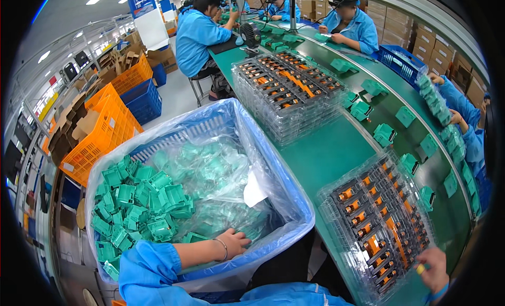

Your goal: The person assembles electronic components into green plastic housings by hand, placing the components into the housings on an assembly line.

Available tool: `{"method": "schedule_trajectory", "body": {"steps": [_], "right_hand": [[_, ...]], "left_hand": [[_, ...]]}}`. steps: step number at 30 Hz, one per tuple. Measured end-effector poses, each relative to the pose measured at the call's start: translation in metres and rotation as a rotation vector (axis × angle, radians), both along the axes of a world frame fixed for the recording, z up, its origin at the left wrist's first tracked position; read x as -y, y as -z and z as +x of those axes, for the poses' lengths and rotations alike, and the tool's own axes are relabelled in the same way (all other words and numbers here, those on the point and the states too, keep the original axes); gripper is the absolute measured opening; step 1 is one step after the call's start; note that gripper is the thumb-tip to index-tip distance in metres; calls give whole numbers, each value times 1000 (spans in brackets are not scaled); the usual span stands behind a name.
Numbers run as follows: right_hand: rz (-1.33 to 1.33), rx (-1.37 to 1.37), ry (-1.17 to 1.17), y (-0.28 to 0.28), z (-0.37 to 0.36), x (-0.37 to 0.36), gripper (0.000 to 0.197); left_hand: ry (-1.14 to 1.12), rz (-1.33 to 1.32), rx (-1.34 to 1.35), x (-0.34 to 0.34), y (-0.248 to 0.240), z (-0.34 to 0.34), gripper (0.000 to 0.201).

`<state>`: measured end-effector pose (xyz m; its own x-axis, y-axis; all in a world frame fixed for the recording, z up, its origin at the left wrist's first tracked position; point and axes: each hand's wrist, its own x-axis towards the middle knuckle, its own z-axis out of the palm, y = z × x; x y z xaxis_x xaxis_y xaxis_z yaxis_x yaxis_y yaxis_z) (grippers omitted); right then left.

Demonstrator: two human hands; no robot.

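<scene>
My left hand [231,244] lies with fingers spread on clear plastic film inside a blue crate [302,216] lined with a plastic bag. Left of it are loose green plastic housings [142,195]; more show dimly through the film [205,169]. At the lower right, my right hand [434,269] is beside the near right edge of a clear blister tray [326,201] holding rows of black and orange parts [368,216]. Its fingers are curled in, with a small yellow spot at one of them. Whatever they may hold is too small to make out.
A stack of similar clear trays [284,111] stands on the green table [310,169]. Beyond runs a conveyor belt [389,114] with several green housings. Co-workers in blue sit along it; one at the right handles wrapped green parts [434,101]. Orange crates [105,132] stand at left.
</scene>
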<state>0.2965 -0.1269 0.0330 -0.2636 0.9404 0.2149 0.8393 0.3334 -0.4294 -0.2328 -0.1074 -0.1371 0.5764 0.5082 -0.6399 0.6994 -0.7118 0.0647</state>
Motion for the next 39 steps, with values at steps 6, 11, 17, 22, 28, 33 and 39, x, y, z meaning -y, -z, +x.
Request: {"method": "schedule_trajectory", "body": {"steps": [6, 11, 17, 22, 28, 33, 39], "right_hand": [[-253, 191, -402, -24, -37, 13, 25], [-276, 232, -359, -19, -45, 14, 35], [-269, 145, -341, -17, -42, 12, 36], [-236, 141, -230, -7, -29, 9, 36], [152, 134, -271, 27, -1, 11, 23], [97, 102, -288, 28, 12, -1, 28], [97, 82, -317, 27, 25, 12, 27]], "left_hand": [[131, 142, 214, 20, 16, -35, 29], [31, 23, 31, 36, -35, -45, 26], [-763, 176, 431, 47, -73, -96, 35], [-623, 257, -76, 61, -63, -90, 43], [-670, 272, -180, 40, -21, -91, 24], [-792, 677, 163, 48, -41, -104, 21], [-1113, 1015, 893, 15, -98, -87, 37]]}}
